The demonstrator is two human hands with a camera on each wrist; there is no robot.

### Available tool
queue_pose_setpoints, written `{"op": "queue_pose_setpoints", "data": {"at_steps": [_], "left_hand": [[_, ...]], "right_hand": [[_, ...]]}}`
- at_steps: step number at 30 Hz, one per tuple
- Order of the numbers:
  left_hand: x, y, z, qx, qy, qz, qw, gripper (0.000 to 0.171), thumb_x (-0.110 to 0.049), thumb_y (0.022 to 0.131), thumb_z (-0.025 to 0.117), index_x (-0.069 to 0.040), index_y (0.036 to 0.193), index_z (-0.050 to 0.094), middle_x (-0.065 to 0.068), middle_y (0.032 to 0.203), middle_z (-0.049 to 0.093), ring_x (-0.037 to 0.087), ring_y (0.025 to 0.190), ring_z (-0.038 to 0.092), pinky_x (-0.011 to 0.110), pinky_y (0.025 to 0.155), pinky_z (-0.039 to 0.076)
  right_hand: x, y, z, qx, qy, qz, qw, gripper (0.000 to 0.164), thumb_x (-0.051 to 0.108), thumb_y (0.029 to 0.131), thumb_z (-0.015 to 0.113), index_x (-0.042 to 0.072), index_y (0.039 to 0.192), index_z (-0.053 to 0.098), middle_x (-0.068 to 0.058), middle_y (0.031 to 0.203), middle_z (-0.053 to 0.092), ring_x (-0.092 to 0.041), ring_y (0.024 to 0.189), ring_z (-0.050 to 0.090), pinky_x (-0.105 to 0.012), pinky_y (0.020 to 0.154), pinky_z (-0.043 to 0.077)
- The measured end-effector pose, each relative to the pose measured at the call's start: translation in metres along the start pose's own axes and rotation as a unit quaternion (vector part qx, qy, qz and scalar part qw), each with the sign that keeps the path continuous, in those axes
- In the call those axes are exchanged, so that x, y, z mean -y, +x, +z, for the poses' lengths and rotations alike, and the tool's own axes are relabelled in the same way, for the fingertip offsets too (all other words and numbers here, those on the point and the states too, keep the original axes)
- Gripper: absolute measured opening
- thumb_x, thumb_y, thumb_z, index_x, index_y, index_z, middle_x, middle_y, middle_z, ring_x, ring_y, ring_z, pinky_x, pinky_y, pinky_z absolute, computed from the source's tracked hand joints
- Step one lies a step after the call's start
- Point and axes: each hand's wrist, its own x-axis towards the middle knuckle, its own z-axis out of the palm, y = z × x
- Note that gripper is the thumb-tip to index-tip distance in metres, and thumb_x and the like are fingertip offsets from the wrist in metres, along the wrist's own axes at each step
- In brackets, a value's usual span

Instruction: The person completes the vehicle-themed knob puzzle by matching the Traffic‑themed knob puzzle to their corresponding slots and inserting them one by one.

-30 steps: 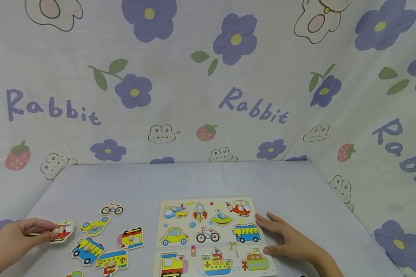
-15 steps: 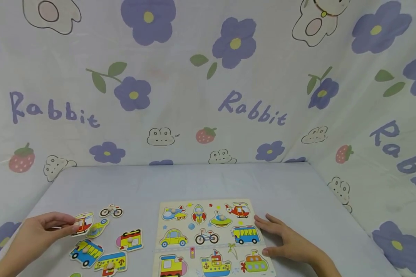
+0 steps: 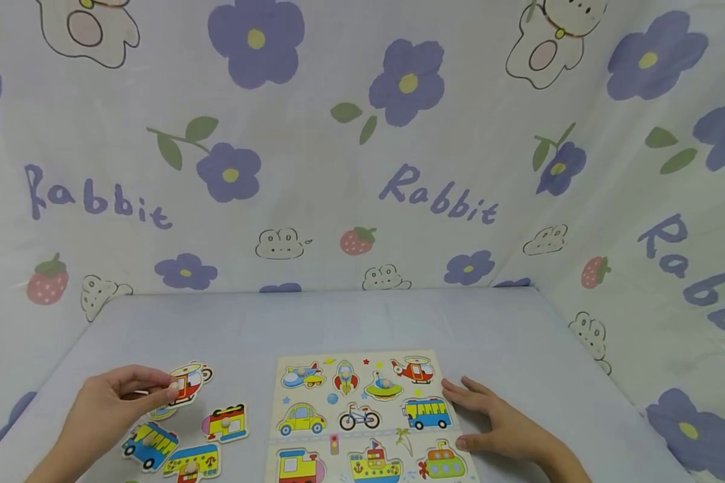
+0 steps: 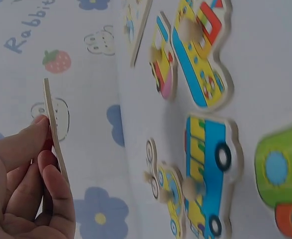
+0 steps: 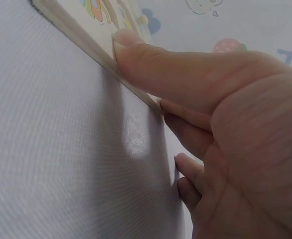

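My left hand (image 3: 117, 409) pinches a wooden helicopter puzzle piece (image 3: 188, 386) by its small knob, raised above the table at the left; the left wrist view shows the piece (image 4: 56, 132) edge-on. Behind it, the bicycle piece (image 3: 207, 373) and yellow car piece (image 3: 160, 412) are partly hidden. A wooden puzzle board (image 3: 391, 417) lies in front. Knobbed airplane, rocket and saucer pieces sit in its top row; a helicopter picture without a knob shows at top right. My right hand (image 3: 501, 422) rests at the board's right edge, thumb on the rim, fingers spread.
Loose on the table's left are the bus piece (image 3: 148, 444), the ship piece (image 3: 193, 461) and the train piece (image 3: 225, 424). A green submarine piece (image 4: 277, 169) shows in the left wrist view. Patterned cloth (image 3: 320, 168) stands behind the table.
My left hand has carried the helicopter piece rightward and upward, over the car piece and in front of the bicycle piece. The right hand stays at the board's edge.
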Motion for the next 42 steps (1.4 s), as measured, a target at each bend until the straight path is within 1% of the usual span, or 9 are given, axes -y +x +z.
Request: {"op": "queue_pose_setpoints", "data": {"at_steps": [4,7,13,20,25,29,32,38,42], "left_hand": [[-0.009,-0.002,0.007,0.0,-0.027,0.005,0.9996,0.039,-0.041,0.08,0.081,-0.008,0.101,0.074,0.003,0.093,0.074,0.019,0.081,0.069,0.027,0.069,0.055],[-0.013,-0.001,0.012,-0.001,-0.034,0.002,0.9994,0.04,-0.043,0.079,0.082,-0.009,0.1,0.074,0.002,0.094,0.074,0.015,0.082,0.069,0.027,0.07,0.055],[-0.018,0.003,0.021,0.001,-0.043,0.006,0.999,0.04,-0.042,0.078,0.083,-0.009,0.099,0.074,0.002,0.093,0.074,0.018,0.081,0.07,0.027,0.069,0.055],[-0.032,0.006,0.035,0.012,-0.047,0.016,0.9987,0.037,-0.043,0.079,0.081,-0.012,0.099,0.075,-0.001,0.09,0.074,0.024,0.081,0.069,0.026,0.069,0.053],[-0.038,0.011,0.049,0.014,-0.047,0.035,0.9982,0.033,-0.039,0.079,0.082,-0.013,0.097,0.074,-0.003,0.086,0.074,0.025,0.08,0.069,0.026,0.071,0.053],[-0.048,0.015,0.061,0.016,-0.048,0.055,0.9972,0.028,-0.036,0.079,0.084,-0.014,0.094,0.074,-0.004,0.083,0.073,0.024,0.077,0.068,0.027,0.069,0.053],[-0.057,0.016,0.071,0.026,-0.058,0.07,0.9955,0.025,-0.032,0.078,0.085,-0.015,0.092,0.074,-0.004,0.081,0.072,0.022,0.075,0.067,0.028,0.068,0.053],[-0.074,0.021,0.093,0.046,-0.07,0.092,0.9922,0.019,-0.029,0.078,0.085,-0.017,0.089,0.074,-0.005,0.079,0.071,0.018,0.074,0.065,0.029,0.066,0.053],[-0.083,0.026,0.109,0.065,-0.068,0.117,0.9887,0.014,-0.023,0.079,0.085,-0.019,0.087,0.074,-0.008,0.077,0.07,0.016,0.075,0.063,0.029,0.068,0.053]], "right_hand": [[0.0,0.0,0.0,-0.001,0.001,-0.005,1.0,0.083,0.043,0.075,0.083,0.022,0.147,0.048,0.012,0.155,0.033,-0.039,0.146,0.007,-0.072,0.104,0.011],[0.0,0.0,0.0,-0.001,0.002,-0.004,1.0,0.083,0.043,0.075,0.083,0.023,0.147,0.048,0.012,0.155,0.033,-0.039,0.146,0.007,-0.073,0.104,0.011],[0.0,-0.001,0.0,0.0,0.003,-0.007,1.0,0.083,0.043,0.075,0.082,0.022,0.148,0.048,0.009,0.155,0.033,-0.04,0.146,0.007,-0.073,0.103,0.011],[-0.002,0.001,0.0,0.002,0.008,-0.005,1.0,0.083,0.043,0.075,0.082,0.022,0.148,0.047,0.011,0.155,0.033,-0.04,0.146,0.006,-0.074,0.103,0.012],[-0.003,0.0,0.001,0.002,0.001,-0.015,1.0,0.081,0.042,0.077,0.082,0.022,0.148,0.047,0.009,0.155,0.033,-0.041,0.145,0.006,-0.074,0.103,0.012],[-0.004,0.0,0.001,0.001,0.001,-0.019,1.0,0.081,0.042,0.077,0.082,0.022,0.148,0.048,0.009,0.156,0.033,-0.041,0.145,0.006,-0.074,0.103,0.011],[-0.004,0.0,0.002,0.0,0.004,-0.017,1.0,0.082,0.043,0.076,0.082,0.022,0.147,0.048,0.009,0.155,0.033,-0.04,0.146,0.006,-0.073,0.104,0.01],[-0.004,0.001,0.002,-0.001,0.001,-0.015,1.0,0.082,0.044,0.076,0.082,0.023,0.148,0.048,0.01,0.155,0.033,-0.039,0.146,0.006,-0.073,0.104,0.01],[-0.002,0.001,0.001,-0.003,-0.011,-0.024,1.0,0.084,0.044,0.075,0.082,0.019,0.147,0.048,0.008,0.156,0.033,-0.039,0.146,0.01,-0.071,0.105,0.012]]}}
